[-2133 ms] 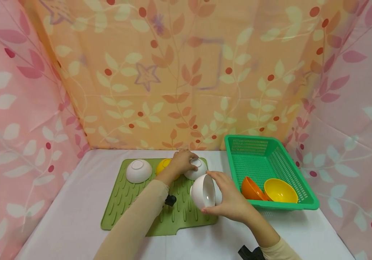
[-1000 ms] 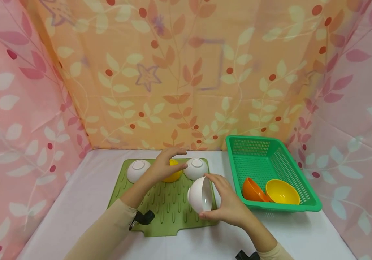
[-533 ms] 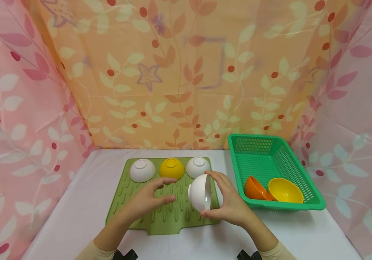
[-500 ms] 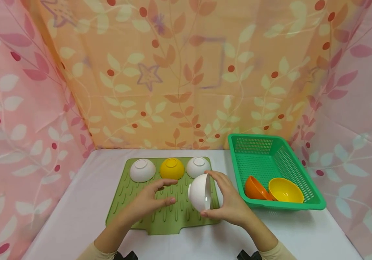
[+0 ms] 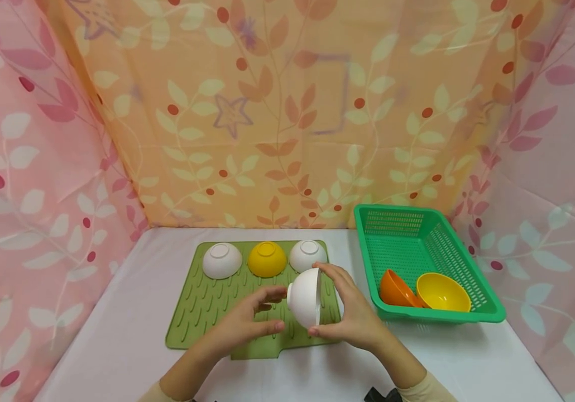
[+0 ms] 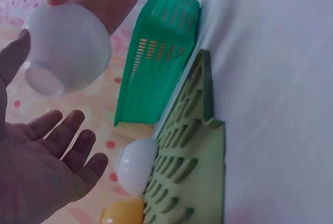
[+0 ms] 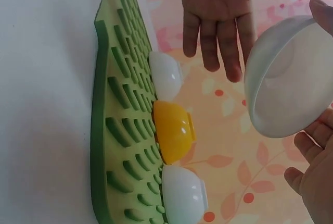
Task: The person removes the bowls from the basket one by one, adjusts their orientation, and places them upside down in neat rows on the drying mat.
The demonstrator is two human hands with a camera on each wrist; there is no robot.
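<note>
A white bowl [image 5: 305, 298] is tilted on its side above the green drying mat [image 5: 194, 312]. My right hand [image 5: 355, 315] grips it by the rim, thumb at one side and fingers at the other. My left hand [image 5: 244, 318] is beside the bowl's base with fingers extended and thumb apart; in the left wrist view the fingers are spread and no clear hold shows. Along the mat's back edge, upside down, stand a white bowl [image 5: 221, 261], a yellow bowl [image 5: 267, 259] and another white bowl [image 5: 307, 255].
A green basket [image 5: 368, 262] stands at the right on the white tablecloth [image 5: 132, 301]. Inside it are an orange bowl [image 5: 398, 289] and a yellow bowl [image 5: 443, 292]. A flowered curtain [image 5: 287, 139] closes off the back and sides.
My left hand has come away from the back right white bowl, moved toward me, then rightward to the held bowl. My right hand keeps its grip on that bowl, turned slightly.
</note>
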